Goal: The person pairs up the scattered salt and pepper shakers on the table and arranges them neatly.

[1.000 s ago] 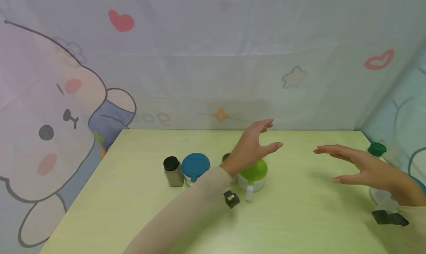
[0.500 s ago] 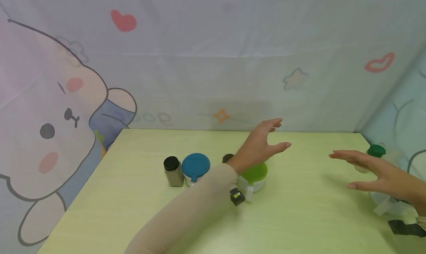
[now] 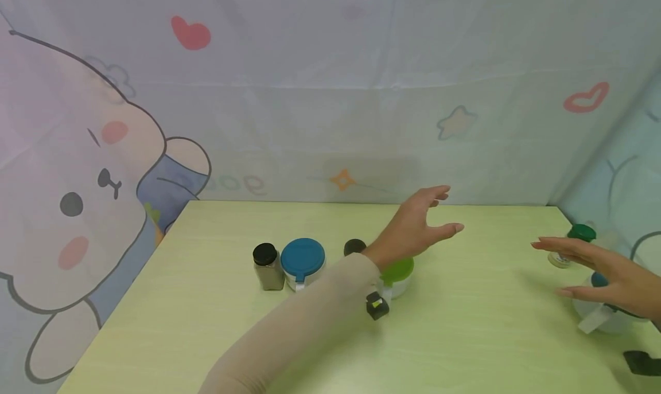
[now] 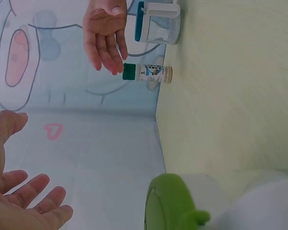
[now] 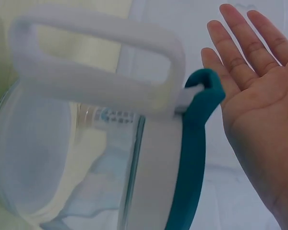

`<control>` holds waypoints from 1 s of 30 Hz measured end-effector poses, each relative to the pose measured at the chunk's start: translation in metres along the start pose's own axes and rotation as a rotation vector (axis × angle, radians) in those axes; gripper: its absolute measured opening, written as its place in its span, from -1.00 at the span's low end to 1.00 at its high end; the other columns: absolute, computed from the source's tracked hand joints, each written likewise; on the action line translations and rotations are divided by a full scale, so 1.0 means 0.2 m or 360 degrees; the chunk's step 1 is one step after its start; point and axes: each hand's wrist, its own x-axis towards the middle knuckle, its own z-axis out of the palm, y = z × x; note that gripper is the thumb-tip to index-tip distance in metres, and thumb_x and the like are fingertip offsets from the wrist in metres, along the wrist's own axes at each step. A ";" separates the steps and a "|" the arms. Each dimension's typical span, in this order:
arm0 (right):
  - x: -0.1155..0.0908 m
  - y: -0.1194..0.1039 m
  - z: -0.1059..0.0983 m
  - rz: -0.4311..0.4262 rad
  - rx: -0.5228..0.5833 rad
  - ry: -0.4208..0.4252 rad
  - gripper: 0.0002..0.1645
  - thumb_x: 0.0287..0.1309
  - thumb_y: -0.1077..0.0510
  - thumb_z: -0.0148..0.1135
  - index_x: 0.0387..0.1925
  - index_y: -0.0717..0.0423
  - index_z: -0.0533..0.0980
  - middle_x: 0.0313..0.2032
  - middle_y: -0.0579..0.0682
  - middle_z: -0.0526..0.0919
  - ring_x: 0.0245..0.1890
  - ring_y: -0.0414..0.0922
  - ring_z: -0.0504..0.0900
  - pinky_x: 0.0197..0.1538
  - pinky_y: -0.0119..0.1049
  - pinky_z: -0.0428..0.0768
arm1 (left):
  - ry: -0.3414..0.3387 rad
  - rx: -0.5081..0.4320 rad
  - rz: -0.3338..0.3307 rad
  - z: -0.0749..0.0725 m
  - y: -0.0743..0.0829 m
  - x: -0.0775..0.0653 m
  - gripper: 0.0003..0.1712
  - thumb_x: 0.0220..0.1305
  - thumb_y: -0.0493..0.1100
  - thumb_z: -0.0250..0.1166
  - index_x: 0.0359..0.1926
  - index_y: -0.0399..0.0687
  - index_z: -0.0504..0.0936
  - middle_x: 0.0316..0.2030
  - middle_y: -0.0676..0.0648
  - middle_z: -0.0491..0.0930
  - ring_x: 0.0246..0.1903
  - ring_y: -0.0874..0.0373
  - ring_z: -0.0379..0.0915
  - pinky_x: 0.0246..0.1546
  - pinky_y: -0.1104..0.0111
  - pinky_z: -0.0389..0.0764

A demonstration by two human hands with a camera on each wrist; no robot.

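Observation:
My left hand [image 3: 413,227] hovers above the table in the head view, fingers apart from the thumb, with nothing in it. Beneath its wrist stands a white-handled jar with a green lid [image 3: 400,276], partly hidden by the sleeve. Empty and with fingers extended, my right hand [image 3: 614,273] hangs over the table's right side. Below it is a clear jar [image 3: 601,316] with a white handle; the right wrist view shows its teal lid [image 5: 187,167] close up, apart from the hand. A green-capped shaker bottle [image 4: 151,73] stands behind that jar.
Left of the left arm are a square spice bottle with a black cap [image 3: 268,270] and a blue-lidded jar [image 3: 303,259]. Another dark-capped container [image 3: 355,246] shows behind the left wrist. A printed cloth [image 3: 320,96] hangs along the table's back edge.
Both hands have moved rightward, the right one further, keeping their fingers extended. More of the right-hand jar and the green-capped bottle has come into sight. The containers have stayed in place.

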 end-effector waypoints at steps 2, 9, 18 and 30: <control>-0.02 0.02 -0.01 -0.0041 0.0015 0.0001 0.10 -0.04 0.52 0.45 0.52 0.29 0.13 0.47 0.02 0.30 0.47 -0.43 0.16 0.22 -0.66 0.22 | -0.0007 -0.0003 -0.0010 0.01 0.00 0.01 -0.15 0.33 0.08 0.40 0.53 0.10 0.24 0.36 0.08 0.41 0.32 0.18 0.40 0.24 0.42 0.47; -0.09 0.07 -0.01 -0.0002 -0.0100 0.0066 0.14 -0.12 0.52 0.50 0.51 0.26 0.17 0.46 -0.22 0.28 0.44 -0.51 0.14 0.27 -0.73 0.14 | -0.0023 0.0011 -0.0036 0.04 0.02 0.03 -0.15 0.32 0.10 0.40 0.53 0.14 0.25 0.35 0.11 0.42 0.30 0.23 0.40 0.22 0.45 0.48; -0.18 0.13 -0.03 0.0119 -0.0085 0.0085 0.14 -0.08 0.50 0.50 0.53 0.24 0.15 0.48 -0.10 0.27 0.43 -0.55 0.09 0.24 -0.75 0.11 | -0.0059 -0.0001 -0.0026 0.08 0.04 0.06 -0.15 0.33 0.09 0.40 0.53 0.11 0.24 0.36 0.11 0.41 0.31 0.25 0.40 0.24 0.47 0.45; -0.25 0.21 -0.03 0.0096 -0.0024 0.0147 0.14 -0.16 0.58 0.49 0.48 0.32 0.18 0.48 -0.01 0.27 0.48 -0.47 0.06 0.32 -0.73 0.05 | -0.0108 0.0028 -0.0020 0.15 0.08 0.08 -0.16 0.34 0.10 0.38 0.53 0.10 0.25 0.35 0.16 0.41 0.30 0.31 0.38 0.23 0.51 0.44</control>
